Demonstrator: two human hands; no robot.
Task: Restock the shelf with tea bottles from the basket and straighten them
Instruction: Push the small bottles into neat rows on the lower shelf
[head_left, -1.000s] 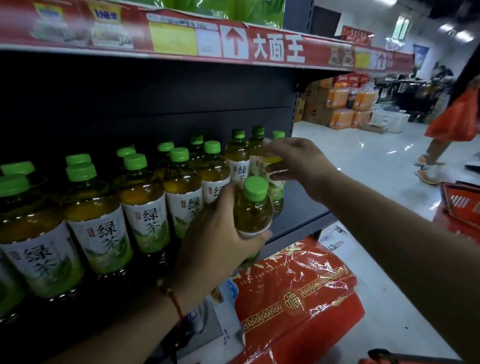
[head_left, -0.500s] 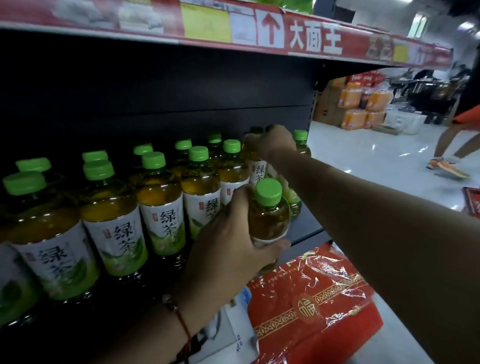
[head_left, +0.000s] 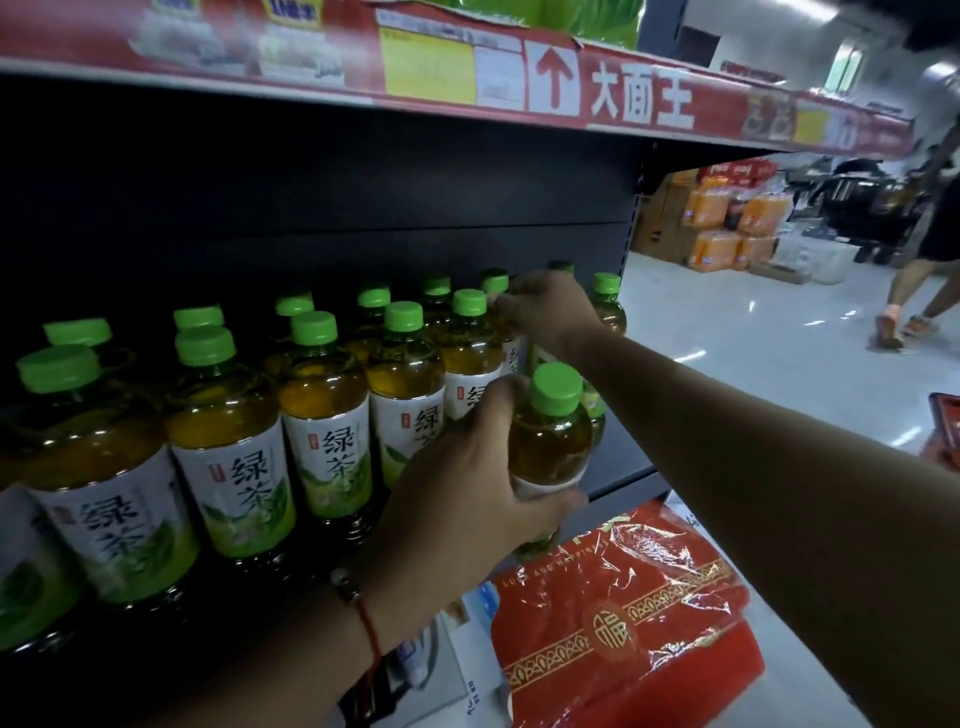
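Several green-capped tea bottles (head_left: 324, 421) with white and green labels stand in two rows on the dark shelf (head_left: 621, 480). My left hand (head_left: 467, 483) grips one tea bottle (head_left: 550, 431) by its body, upright at the shelf's front edge, right of the front row. My right hand (head_left: 550, 306) reaches over it to the back row and closes on a bottle there, hiding most of it. One more bottle (head_left: 608, 304) stands at the row's far right end.
Red shelf-edge banner (head_left: 623, 93) above. Red plastic-wrapped packs (head_left: 623, 618) lie on the lower shelf below my hands. A red basket corner (head_left: 945, 431) shows at the right edge. A person's legs (head_left: 919, 306) walk in the aisle; orange drink cases (head_left: 727, 228) stand behind.
My right hand has carried its bottle from the front toward the back row and stays closed on it there. My left hand keeps holding its bottle at the shelf's front.
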